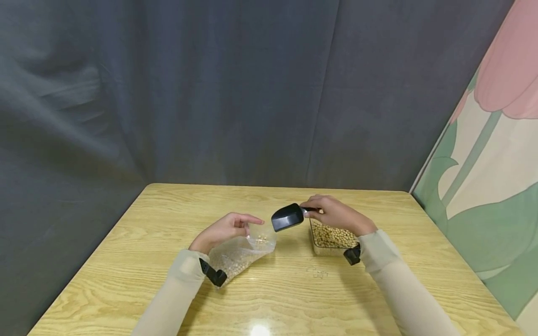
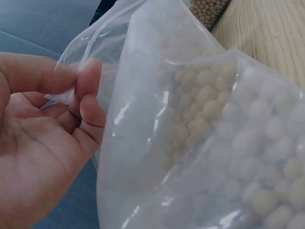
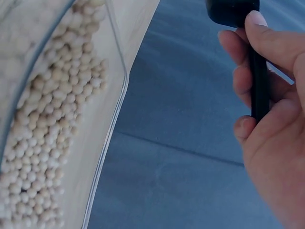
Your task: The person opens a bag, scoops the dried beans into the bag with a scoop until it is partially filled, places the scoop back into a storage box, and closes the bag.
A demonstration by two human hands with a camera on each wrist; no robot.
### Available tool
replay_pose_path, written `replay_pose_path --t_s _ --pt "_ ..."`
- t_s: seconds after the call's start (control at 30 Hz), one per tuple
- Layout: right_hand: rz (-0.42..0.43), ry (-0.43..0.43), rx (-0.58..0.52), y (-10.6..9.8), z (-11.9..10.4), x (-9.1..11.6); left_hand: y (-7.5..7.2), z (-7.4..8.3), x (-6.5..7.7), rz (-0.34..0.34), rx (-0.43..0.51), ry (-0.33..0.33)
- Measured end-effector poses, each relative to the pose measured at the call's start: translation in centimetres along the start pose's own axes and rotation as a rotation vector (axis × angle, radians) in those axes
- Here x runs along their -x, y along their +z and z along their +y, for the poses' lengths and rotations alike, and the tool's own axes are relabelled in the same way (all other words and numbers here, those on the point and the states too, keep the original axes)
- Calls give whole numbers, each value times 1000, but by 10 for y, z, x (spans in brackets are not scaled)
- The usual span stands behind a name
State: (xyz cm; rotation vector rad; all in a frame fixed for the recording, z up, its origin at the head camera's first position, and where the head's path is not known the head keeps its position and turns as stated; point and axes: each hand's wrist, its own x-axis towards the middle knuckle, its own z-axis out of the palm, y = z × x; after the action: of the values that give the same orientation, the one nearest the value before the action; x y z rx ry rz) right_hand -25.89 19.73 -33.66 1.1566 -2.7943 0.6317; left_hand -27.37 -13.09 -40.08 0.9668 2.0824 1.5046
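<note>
A clear plastic bag [image 1: 239, 260] with pale round soybeans [image 2: 205, 98] inside lies tilted on the table, its mouth toward the middle. My left hand [image 1: 229, 229] pinches the edge of that mouth between thumb and fingers, as the left wrist view shows. To the right, my right hand [image 1: 339, 215] grips a black scoop [image 1: 287, 217] by its handle. The scoop's bowl hangs in the air just right of the bag's mouth, and no beans show in it. Beneath the right hand stands a clear rectangular container [image 1: 329, 251] holding more soybeans [image 3: 52, 114], partly hidden by hand and wrist.
Some small pale or clear bits [image 1: 317, 272] lie on the wooden table [image 1: 269, 298] in front of the container. A dark grey curtain [image 1: 235, 93] hangs behind the far edge, and a flower-painted wall [image 1: 483, 186] stands at the right.
</note>
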Motion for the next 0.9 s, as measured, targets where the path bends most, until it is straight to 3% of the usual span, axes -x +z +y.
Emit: replay_pose_path --t_s 0.57,0.9 --pt "6 173 -24 -22 30 39 1 2 2 9 -9 -20" --pt "-12 156 61 -38 43 60 1 3 3 19 3 -53"
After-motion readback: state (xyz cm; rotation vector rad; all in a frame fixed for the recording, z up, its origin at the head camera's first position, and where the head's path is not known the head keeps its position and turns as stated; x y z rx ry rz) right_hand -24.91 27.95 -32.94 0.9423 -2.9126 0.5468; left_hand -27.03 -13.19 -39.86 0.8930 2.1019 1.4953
